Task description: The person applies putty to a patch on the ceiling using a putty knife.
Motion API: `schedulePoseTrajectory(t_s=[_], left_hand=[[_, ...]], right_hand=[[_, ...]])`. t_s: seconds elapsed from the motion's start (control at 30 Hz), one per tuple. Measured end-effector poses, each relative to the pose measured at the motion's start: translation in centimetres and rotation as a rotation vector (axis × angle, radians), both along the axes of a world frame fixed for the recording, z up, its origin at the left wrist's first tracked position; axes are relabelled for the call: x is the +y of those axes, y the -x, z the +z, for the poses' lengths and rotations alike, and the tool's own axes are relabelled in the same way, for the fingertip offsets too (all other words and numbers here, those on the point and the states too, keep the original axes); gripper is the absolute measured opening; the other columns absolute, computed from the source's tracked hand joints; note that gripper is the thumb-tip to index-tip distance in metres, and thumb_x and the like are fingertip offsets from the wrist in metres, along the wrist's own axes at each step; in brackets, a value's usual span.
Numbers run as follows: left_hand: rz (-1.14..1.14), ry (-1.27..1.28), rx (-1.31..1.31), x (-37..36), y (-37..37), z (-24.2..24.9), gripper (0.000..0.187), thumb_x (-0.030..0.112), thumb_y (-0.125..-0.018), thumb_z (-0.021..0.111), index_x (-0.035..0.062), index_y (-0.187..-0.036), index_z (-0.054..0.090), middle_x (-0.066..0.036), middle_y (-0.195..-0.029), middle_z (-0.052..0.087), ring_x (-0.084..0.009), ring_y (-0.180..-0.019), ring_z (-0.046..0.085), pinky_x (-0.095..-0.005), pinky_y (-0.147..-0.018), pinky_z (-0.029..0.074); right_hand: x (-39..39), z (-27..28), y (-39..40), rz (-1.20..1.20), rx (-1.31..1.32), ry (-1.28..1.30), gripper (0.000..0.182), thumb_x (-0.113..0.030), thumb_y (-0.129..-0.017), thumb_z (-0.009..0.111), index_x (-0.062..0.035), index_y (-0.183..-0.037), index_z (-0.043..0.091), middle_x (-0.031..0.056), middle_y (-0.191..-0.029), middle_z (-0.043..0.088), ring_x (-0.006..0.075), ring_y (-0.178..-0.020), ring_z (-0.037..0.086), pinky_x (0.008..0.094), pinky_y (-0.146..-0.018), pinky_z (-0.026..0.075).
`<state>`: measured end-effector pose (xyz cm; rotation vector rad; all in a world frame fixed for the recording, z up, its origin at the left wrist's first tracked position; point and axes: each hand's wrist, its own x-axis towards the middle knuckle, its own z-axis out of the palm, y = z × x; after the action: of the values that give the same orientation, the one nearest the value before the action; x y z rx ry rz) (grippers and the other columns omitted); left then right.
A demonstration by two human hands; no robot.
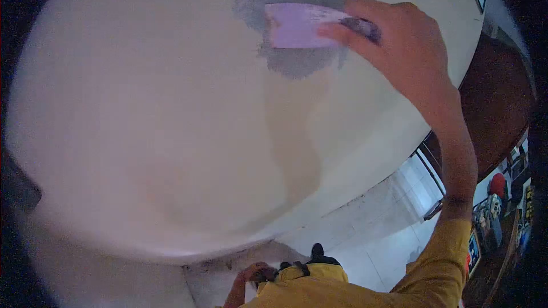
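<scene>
My right hand point(382, 40) is raised against the pale wall point(171, 108), its fingers closed round the handle of a wide, light-coloured scraper point(297, 25). The scraper's flat blade lies over a rough grey patch point(302, 63) near the top of the view. My left hand point(258, 272) is low at the bottom, beside the yellow shirt; its fingers are dim and partly hidden, and what it holds, if anything, cannot be made out.
Light floor tiles point(394, 251) show below the wall. On the right are a dark brown surface point(496, 97), a red round object point(498, 185) and cluttered items. A black shoe point(318, 251) shows at the bottom.
</scene>
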<state>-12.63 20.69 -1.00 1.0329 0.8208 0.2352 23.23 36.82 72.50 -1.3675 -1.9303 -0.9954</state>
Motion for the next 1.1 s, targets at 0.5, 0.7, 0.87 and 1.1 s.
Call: schedulePoseTrajectory(t_s=[0.5, 0.7, 0.87, 1.1], left_hand=[[0.002, -0.053, -0.009, -0.8, 0.2, 0.7, 0.037, 0.028, -0.085, 0.058, 0.0064, -0.115, 0.059, -0.009, -0.108, 0.061, -0.0186, -0.103, 0.056, -0.0341, -0.091, 0.044], [0.017, -0.074, -0.012, -1.5, 0.1, 0.8, 0.037, 0.029, -0.085, 0.059, 0.0066, -0.114, 0.059, -0.009, -0.106, 0.062, -0.0186, -0.101, 0.057, -0.0345, -0.091, 0.044], [0.03, -0.112, -0.032, -1.6, 0.2, 0.5, 0.036, 0.029, -0.085, 0.059, 0.0067, -0.113, 0.06, -0.009, -0.104, 0.062, -0.0186, -0.1, 0.057, -0.0347, -0.09, 0.044], [0.112, -0.179, -0.069, -1.3, -1.0, -0.2, 0.036, 0.032, -0.085, 0.059, 0.007, -0.112, 0.061, -0.008, -0.098, 0.064, -0.0183, -0.095, 0.059, -0.0354, -0.089, 0.045]], right_hand=[[-0.4, 0.9, -1.4, 0.011, -0.022, -0.037, 0.042, -0.054, -0.08, 0.058, -0.0134, -0.088, 0.066, 0.0092, -0.067, 0.061, 0.0309, -0.063, 0.061, 0.0401, -0.06, 0.048], [-1.0, 1.0, -0.2, 0.02, -0.013, -0.062, 0.042, -0.054, -0.08, 0.057, -0.0132, -0.088, 0.065, 0.0092, -0.067, 0.062, 0.0306, -0.065, 0.062, 0.0411, -0.06, 0.047], [-2.0, 0.5, 0.3, -0.04, 0.019, 0.024, 0.041, -0.053, -0.08, 0.058, -0.0135, -0.088, 0.065, 0.0096, -0.065, 0.061, 0.0304, -0.065, 0.062, 0.0406, -0.06, 0.048], [-0.9, 0.2, -1.1, -0.01, 0.015, 0.015, 0.041, -0.054, -0.08, 0.058, -0.0139, -0.088, 0.066, 0.0097, -0.066, 0.062, 0.0298, -0.067, 0.062, 0.0408, -0.061, 0.048]])
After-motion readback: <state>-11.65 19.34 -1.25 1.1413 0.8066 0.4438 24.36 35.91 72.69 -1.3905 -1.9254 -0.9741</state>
